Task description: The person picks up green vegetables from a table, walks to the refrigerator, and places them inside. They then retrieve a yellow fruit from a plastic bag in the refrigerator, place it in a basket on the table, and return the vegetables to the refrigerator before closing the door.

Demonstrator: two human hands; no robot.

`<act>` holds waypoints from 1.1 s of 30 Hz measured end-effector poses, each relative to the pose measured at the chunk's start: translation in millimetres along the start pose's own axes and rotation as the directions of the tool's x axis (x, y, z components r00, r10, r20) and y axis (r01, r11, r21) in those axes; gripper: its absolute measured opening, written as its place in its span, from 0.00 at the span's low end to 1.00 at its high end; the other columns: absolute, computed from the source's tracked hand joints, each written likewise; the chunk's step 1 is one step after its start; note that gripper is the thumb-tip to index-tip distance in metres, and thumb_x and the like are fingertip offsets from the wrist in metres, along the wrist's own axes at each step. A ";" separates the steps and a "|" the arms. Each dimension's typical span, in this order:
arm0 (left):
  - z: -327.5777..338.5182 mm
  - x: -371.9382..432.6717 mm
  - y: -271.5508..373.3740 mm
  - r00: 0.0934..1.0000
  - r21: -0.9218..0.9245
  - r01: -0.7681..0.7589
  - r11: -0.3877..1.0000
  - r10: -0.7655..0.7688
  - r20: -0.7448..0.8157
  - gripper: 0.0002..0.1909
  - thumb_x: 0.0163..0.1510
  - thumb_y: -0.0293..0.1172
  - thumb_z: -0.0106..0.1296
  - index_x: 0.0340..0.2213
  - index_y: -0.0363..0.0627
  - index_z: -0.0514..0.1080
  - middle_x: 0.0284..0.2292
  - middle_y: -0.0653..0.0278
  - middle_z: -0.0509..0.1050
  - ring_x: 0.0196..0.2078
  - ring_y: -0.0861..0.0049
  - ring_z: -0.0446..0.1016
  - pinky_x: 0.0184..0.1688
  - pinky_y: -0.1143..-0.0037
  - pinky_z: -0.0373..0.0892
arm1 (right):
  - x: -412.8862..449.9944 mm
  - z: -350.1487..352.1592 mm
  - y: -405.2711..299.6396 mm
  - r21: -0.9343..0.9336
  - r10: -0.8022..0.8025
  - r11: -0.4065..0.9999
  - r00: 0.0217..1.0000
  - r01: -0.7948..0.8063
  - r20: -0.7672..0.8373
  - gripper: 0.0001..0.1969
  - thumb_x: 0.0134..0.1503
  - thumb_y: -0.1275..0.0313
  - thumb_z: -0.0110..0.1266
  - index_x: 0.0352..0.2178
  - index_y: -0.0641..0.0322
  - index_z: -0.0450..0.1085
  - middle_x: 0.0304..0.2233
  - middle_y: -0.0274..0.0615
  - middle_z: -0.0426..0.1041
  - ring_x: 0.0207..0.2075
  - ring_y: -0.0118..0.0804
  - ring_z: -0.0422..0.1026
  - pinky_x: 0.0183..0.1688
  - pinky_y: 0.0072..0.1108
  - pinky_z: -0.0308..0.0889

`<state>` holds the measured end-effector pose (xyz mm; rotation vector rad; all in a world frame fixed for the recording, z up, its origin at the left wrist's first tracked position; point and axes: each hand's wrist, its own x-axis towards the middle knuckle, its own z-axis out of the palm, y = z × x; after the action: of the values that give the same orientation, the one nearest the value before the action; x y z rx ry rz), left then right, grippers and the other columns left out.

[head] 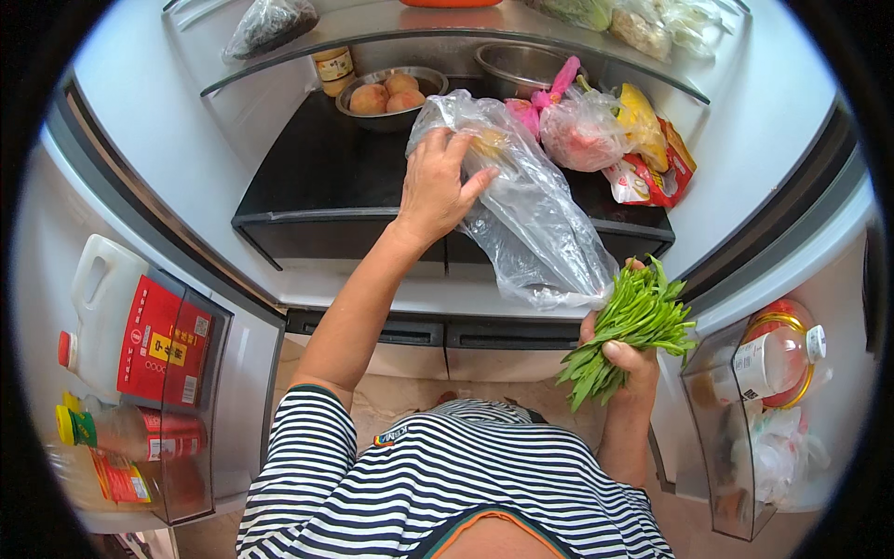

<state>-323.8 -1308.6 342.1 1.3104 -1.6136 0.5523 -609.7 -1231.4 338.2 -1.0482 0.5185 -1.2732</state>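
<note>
My right hand (634, 360) grips a bunch of green leafy vegetable stems (635, 321) in front of the open fridge. The gathered end of a long clear plastic bag (538, 209) meets that hand beside the greens; whether the fingers pinch it is hidden. Something yellowish shows through the bag's far end, which lies on the black shelf top. Over that end rests my left hand (440, 185), thumb spread from the fingers, touching the plastic. Right of the bag sit a knotted pink bag (555, 87) and a clear bag of reddish food (585, 136).
A metal bowl of peaches (391, 101), a jar (335, 70) and another metal bowl (520, 66) stand behind. Red and yellow packets (653, 154) lie rightward. A glass shelf (454, 42) overhangs. Door bins hold a white jug (112, 314) leftward and a clear bottle (775, 363) rightward.
</note>
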 end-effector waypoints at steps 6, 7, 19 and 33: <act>17.0 15.3 -0.5 0.879 0.056 0.157 0.986 -0.165 0.447 0.35 0.45 0.42 0.57 0.53 0.47 0.59 0.48 0.42 0.66 0.47 0.48 0.66 0.50 0.62 0.62 | 5.0 -11.3 12.0 -0.014 0.096 0.995 0.995 -0.095 0.040 0.48 0.32 0.76 0.59 0.59 0.58 0.49 0.40 0.42 0.65 0.29 0.36 0.70 0.33 0.25 0.69; 17.6 17.8 0.8 0.848 0.113 0.184 0.976 -0.216 0.484 0.35 0.46 0.41 0.57 0.54 0.47 0.58 0.48 0.42 0.66 0.47 0.48 0.67 0.50 0.62 0.62 | 6.2 -11.3 14.7 -0.023 0.119 0.993 0.992 -0.118 0.044 0.48 0.32 0.77 0.59 0.59 0.58 0.49 0.40 0.42 0.65 0.29 0.36 0.70 0.34 0.26 0.69; 66.2 35.3 -53.6 0.908 0.141 -0.015 0.990 -0.046 0.417 0.18 0.44 0.27 0.51 0.40 0.45 0.68 0.37 0.48 0.72 0.39 0.51 0.72 0.40 0.60 0.69 | -1.6 -43.2 23.6 0.064 0.145 0.988 0.988 -0.142 -0.052 0.46 0.36 0.83 0.57 0.59 0.52 0.48 0.46 0.51 0.66 0.32 0.37 0.72 0.36 0.25 0.72; 32.8 30.7 -59.5 0.903 -0.010 0.161 0.987 -0.144 0.404 0.24 0.48 0.31 0.47 0.48 0.43 0.62 0.44 0.45 0.69 0.45 0.48 0.68 0.48 0.61 0.65 | -31.8 -68.0 29.6 0.059 0.119 0.992 0.979 -0.111 -0.167 0.44 0.34 0.84 0.55 0.57 0.56 0.52 0.40 0.49 0.67 0.30 0.39 0.72 0.32 0.24 0.73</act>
<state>-280.8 -1369.5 341.5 1.5760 -1.8180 0.1517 -658.2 -1226.5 273.9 -0.8596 0.6651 -1.2730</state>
